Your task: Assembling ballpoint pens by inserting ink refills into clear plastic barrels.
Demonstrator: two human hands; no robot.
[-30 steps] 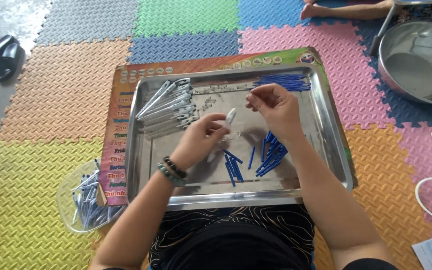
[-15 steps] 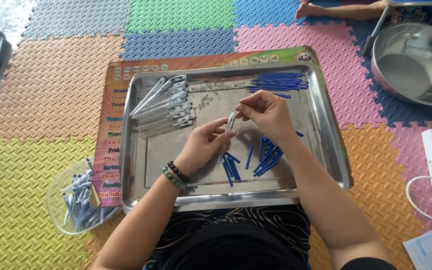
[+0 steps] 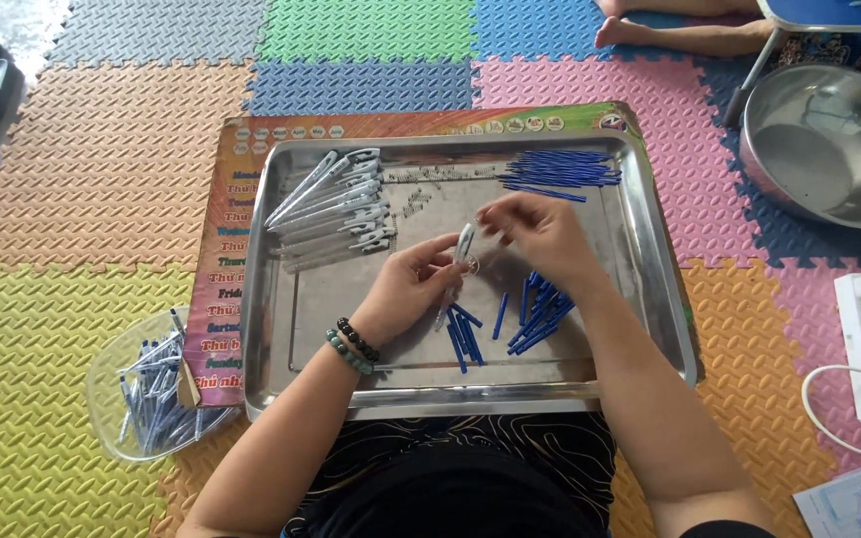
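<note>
Over the steel tray (image 3: pixel 281 299), your left hand (image 3: pixel 413 289) and right hand (image 3: pixel 540 231) had fingers clamped on a white pen barrel (image 3: pixel 462 249): it looked light, stiff and smooth, best pinched mid-shaft, near the loose blue refills (image 3: pixel 535 314).

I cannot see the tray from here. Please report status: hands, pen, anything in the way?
Left hand holds white pen barrel upright over tray. Right hand pinches at its top. Blue refills lie under right wrist, nothing blocking.
</note>
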